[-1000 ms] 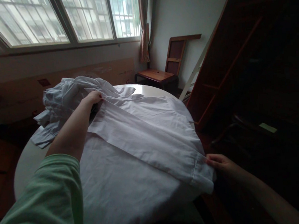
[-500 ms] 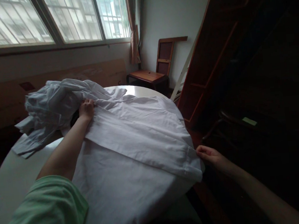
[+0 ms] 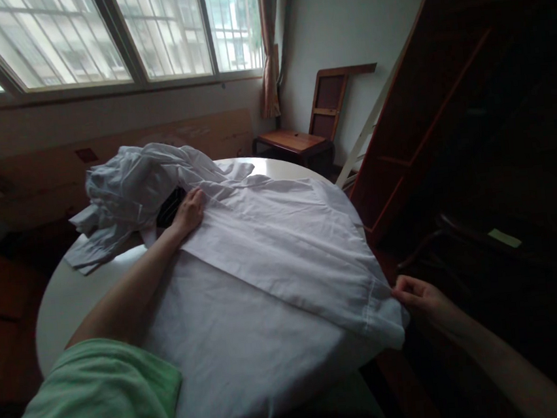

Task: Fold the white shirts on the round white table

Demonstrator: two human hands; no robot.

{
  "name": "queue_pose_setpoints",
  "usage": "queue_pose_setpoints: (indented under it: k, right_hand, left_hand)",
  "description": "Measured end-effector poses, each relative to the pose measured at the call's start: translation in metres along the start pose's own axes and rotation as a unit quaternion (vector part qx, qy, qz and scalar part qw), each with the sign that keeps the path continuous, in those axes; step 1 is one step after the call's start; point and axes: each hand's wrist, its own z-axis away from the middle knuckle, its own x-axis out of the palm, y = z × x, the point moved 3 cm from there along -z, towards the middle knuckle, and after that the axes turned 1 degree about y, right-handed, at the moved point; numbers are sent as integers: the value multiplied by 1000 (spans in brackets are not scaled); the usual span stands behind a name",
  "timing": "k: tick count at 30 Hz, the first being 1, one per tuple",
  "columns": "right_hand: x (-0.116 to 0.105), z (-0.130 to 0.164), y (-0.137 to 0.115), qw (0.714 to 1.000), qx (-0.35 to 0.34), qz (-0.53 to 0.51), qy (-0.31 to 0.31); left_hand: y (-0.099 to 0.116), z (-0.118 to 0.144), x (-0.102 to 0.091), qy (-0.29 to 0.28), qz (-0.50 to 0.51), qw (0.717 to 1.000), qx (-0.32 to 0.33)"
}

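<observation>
A white shirt [image 3: 264,263] lies spread over a round white table [image 3: 65,302], one side folded across its middle. My left hand [image 3: 189,212] rests flat on the folded edge near the collar end. My right hand [image 3: 417,295] pinches the shirt's hem corner at the table's right edge, where the cloth hangs slightly over. My left arm wears a green sleeve [image 3: 90,404].
A crumpled heap of white garments [image 3: 128,184] sits at the table's far left, with a dark object [image 3: 170,206] partly under it. A wooden chair [image 3: 310,127] stands in the far corner below the window. A dark wooden cabinet [image 3: 469,98] fills the right side.
My left hand slid down from gripping the folded edge to lying flat on it. My right hand keeps its pinch on the hem corner. The view shifted slightly.
</observation>
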Motion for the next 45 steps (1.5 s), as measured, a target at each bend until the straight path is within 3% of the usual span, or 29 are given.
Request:
queue_pose_setpoints:
  k: [2, 4, 8, 11, 18, 20, 23, 26, 28, 35, 39, 42, 45]
  right_hand:
    - [-1, 0, -2, 1000, 4, 2, -8]
    - [-1, -1, -3, 1000, -1, 6, -10]
    - [-2, -4, -3, 999, -16, 41, -2]
    - [-1, -7, -2, 998, -22, 60, -6]
    - [-3, -10, 2, 1000, 16, -20, 3]
    - [-5, -12, 1, 999, 31, -26, -8]
    - [-8, -13, -1, 998, 47, -23, -27]
    - [-8, -12, -6, 998, 48, -17, -38]
    - [-5, -9, -10, 999, 39, -6, -37]
    - [-2, -4, -16, 997, 36, 15, -67]
    - [-3, -7, -11, 994, 52, -23, -98]
    - [3, -15, -9, 996, 51, -45, -66]
    - [13, -34, -9, 993, 36, -113, 1]
  left_hand:
    - [-1, 5, 7, -85, -1, 996, -3]
    - [-3, 8, 8, -131, -8, 991, -22]
    - [-4, 20, 0, -160, -19, 987, -21]
    - [-7, 44, -11, -198, -12, 980, 2]
    - [-19, 106, -51, -240, 36, 970, 29]
    - [-20, 118, -60, -221, 58, 973, 31]
    - [-19, 132, -73, -133, 93, 986, 44]
    - [-20, 145, -84, -41, 77, 995, 58]
    - [-20, 150, -88, -17, 53, 997, 60]
    - [-11, 149, -91, -7, 10, 1000, 6]
    - [-7, 145, -88, -30, -6, 998, 61]
    - [-8, 139, -88, -61, 9, 994, 85]
    - [1, 129, -87, -47, 8, 996, 78]
